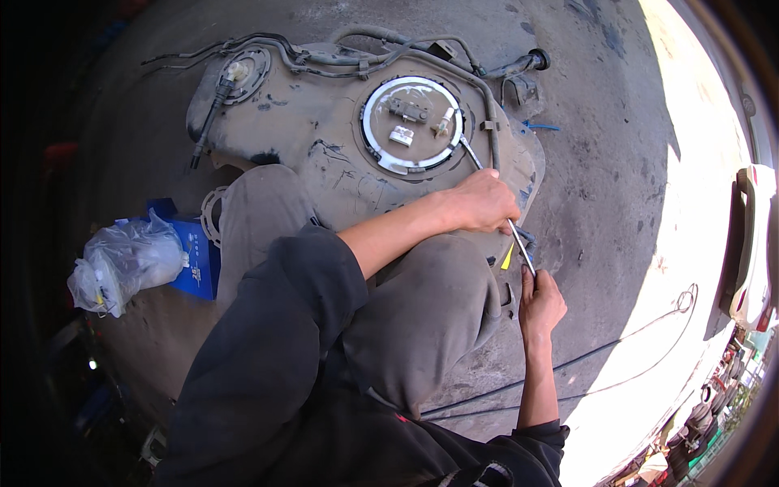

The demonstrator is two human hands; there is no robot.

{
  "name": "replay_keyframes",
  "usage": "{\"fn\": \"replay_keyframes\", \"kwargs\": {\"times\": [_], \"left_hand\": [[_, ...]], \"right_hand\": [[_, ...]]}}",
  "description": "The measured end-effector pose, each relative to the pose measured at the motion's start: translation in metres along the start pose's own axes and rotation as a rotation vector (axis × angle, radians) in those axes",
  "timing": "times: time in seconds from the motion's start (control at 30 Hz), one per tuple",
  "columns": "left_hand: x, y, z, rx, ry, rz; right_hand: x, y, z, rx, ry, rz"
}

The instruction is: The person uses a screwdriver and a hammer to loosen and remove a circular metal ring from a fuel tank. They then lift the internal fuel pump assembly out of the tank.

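A long metal rod [475, 153] runs slantwise from the white ring [367, 122] down to the right. Around its middle my left hand [487, 201] is closed, while my right hand [542, 308] grips the lower end. The rod's upper tip touches the ring's right side. That ring surrounds a dusty round cover [406, 154] with connectors, set in the top of a dirty, scratched fuel tank [324, 130]. Near the tank's left end, another round fitting [258, 69] has a dark hose [213, 114] joined to it.
Pipes [349, 63] run along the tank's far side. Left of my knee are a blue box [199, 260] and a plastic bag [138, 256] with a white part inside. A thin cable [617, 349] crosses the floor at the right, near a light-coloured panel [755, 235].
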State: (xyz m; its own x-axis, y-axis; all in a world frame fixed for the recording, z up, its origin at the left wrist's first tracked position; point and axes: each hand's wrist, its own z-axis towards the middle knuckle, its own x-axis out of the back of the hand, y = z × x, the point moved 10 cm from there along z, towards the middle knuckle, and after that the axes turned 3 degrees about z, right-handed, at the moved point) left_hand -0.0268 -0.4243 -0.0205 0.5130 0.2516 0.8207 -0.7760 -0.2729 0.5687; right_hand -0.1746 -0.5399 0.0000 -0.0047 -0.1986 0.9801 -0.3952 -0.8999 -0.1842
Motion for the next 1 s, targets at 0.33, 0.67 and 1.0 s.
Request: {"fn": "replay_keyframes", "kwargs": {"times": [0.33, 0.67, 1.0], "left_hand": [[0.04, 0.019, 0.005, -0.044, 0.13, -0.326], [0.089, 0.089, -0.099, -0.26, 0.096, -0.326], [0.065, 0.034, -0.206, -0.286, -0.126, -0.578]], "right_hand": [[0.105, -0.055, -0.016, 0.19, 0.192, -0.423], [0.125, -0.113, -0.12, -0.112, -0.537, 0.307], [0.036, -0.232, -0.214, -0.325, -0.585, 0.795]]}}
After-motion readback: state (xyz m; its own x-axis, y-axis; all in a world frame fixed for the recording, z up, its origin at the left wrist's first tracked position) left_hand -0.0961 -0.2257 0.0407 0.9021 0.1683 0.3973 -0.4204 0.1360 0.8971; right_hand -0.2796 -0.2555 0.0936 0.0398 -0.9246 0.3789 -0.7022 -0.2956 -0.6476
